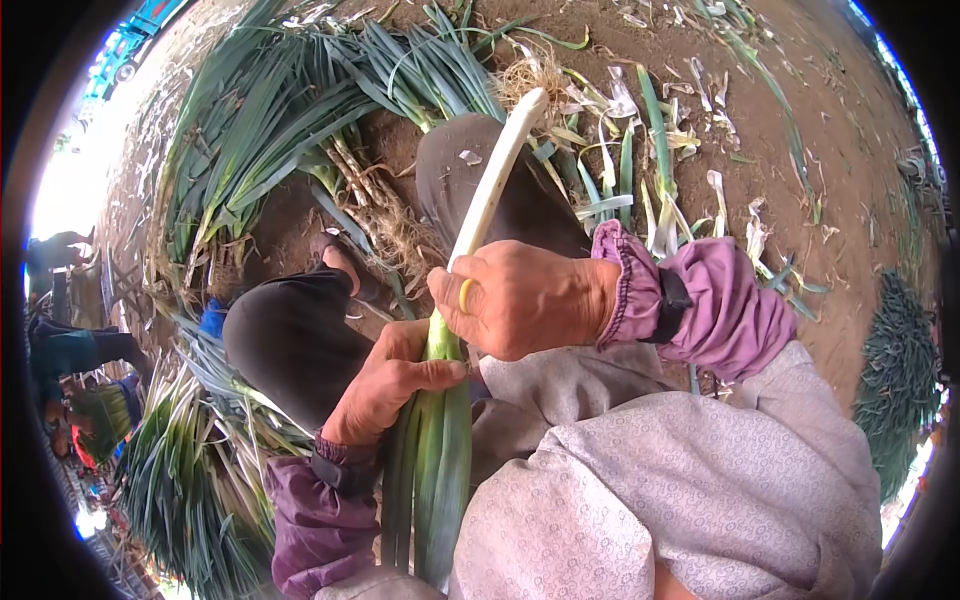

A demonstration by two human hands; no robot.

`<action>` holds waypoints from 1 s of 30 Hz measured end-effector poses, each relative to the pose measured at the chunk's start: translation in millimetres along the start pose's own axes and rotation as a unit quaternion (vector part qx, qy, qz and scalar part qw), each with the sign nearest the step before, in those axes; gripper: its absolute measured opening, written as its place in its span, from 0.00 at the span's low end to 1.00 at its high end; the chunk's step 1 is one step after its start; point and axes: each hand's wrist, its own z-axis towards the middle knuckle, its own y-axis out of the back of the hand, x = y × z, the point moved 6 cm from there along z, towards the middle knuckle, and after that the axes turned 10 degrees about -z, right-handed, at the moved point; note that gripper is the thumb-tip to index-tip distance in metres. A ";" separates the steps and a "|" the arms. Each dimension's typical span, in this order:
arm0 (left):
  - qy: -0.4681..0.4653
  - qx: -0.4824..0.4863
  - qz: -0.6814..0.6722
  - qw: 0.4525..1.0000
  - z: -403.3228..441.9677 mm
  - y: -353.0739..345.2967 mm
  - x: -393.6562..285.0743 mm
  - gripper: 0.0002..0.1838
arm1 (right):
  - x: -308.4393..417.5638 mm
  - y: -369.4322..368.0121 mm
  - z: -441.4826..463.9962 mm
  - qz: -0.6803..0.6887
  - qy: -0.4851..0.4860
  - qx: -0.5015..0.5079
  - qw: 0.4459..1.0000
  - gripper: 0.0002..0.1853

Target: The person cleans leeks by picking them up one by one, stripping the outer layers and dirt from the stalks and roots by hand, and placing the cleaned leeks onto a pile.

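A long leek (490, 195) slants across the middle of the view, its white end pointing up and its green leaves hanging down over my lap. My left hand (392, 382) is wrapped round it where the leaves begin to fan out, thumb across the front. Just above, my right hand (535, 300), with a yellow ring on one finger, is closed on the pale green part of the same stalk. The fingertips of my right hand are partly hidden, so anything else inside them does not show.
A big heap of leeks (270, 120) with rooted ends lies beyond my knees. Another bundle (200, 480) is at lower left, and a dark green pile (897, 370) at far right. Peeled leaf scraps (660, 200) litter the soil. Other people (75, 350) are at the left edge.
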 end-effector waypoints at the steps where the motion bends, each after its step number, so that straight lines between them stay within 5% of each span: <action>1: 0.004 -0.001 -0.002 1.000 0.9 -0.4 0.1 0.16 | 1.5 -1.1 0.3 0.001 0.020 0.011 1.000 0.13; 8: -0.015 0.004 -0.011 1.000 6.5 -2.7 4.1 0.14 | 6.4 -1.4 -1.1 -0.005 0.076 0.052 0.996 0.09; 14: -0.019 -0.018 -0.035 0.999 6.7 -10.3 3.4 0.12 | -3.2 -2.2 4.1 0.047 0.081 -0.015 0.995 0.08; 19: -0.020 -0.028 0.028 0.999 5.6 -12.0 -3.1 0.12 | -13.6 -7.5 5.2 -0.102 0.073 0.020 0.992 0.08; 22: -0.008 -0.053 0.066 0.996 5.6 -12.5 -4.0 0.13 | -53.2 15.5 2.7 -0.048 -0.061 -0.003 0.997 0.07; 23: -0.014 -0.058 0.074 0.995 5.7 -12.8 -5.1 0.12 | -81.1 22.2 -6.5 0.229 -0.160 -0.101 0.955 0.10; 25: -0.030 -0.067 0.090 0.993 5.8 -12.5 -8.1 0.12 | -127.7 36.9 -29.9 0.524 -0.281 -0.181 0.783 0.18; 28: -0.005 -0.065 0.066 0.996 4.5 -4.7 0.3 0.11 | -188.9 102.0 -85.0 0.583 -0.333 -0.261 0.693 0.20; 30: -0.020 -0.067 0.074 0.995 5.0 -2.1 -0.9 0.10 | -223.8 147.4 -142.6 0.554 -0.369 -0.431 0.610 0.16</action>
